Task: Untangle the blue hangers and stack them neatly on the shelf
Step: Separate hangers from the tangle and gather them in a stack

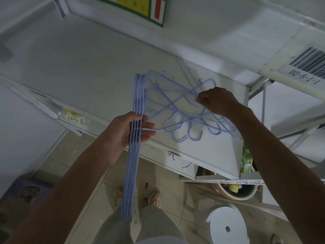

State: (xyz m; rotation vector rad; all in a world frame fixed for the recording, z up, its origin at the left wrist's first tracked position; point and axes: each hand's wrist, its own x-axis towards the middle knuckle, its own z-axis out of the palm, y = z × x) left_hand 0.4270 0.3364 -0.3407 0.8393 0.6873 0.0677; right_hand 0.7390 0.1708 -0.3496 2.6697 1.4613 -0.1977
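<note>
Four-ish aligned hangers [136, 138] gripped in left hand [123, 134]; right hand [216, 101] pinches tangled pile [175, 106] (count unclear) on shelf [79, 71]

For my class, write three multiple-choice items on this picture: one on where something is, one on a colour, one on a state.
1. Where does the tangled pile of hangers lie?
A. on the white shelf
B. on the floor
C. in a bucket

2. What colour are the hangers?
A. red
B. pale blue
C. black

3. What is the left hand doing?
A. hanging empty
B. holding an aligned bundle of hangers
C. holding a bottle

Answers: 1 A, the pile rests on the shelf top. 2 B, all look pale blue. 3 B, its fingers wrap the bundle.
</note>
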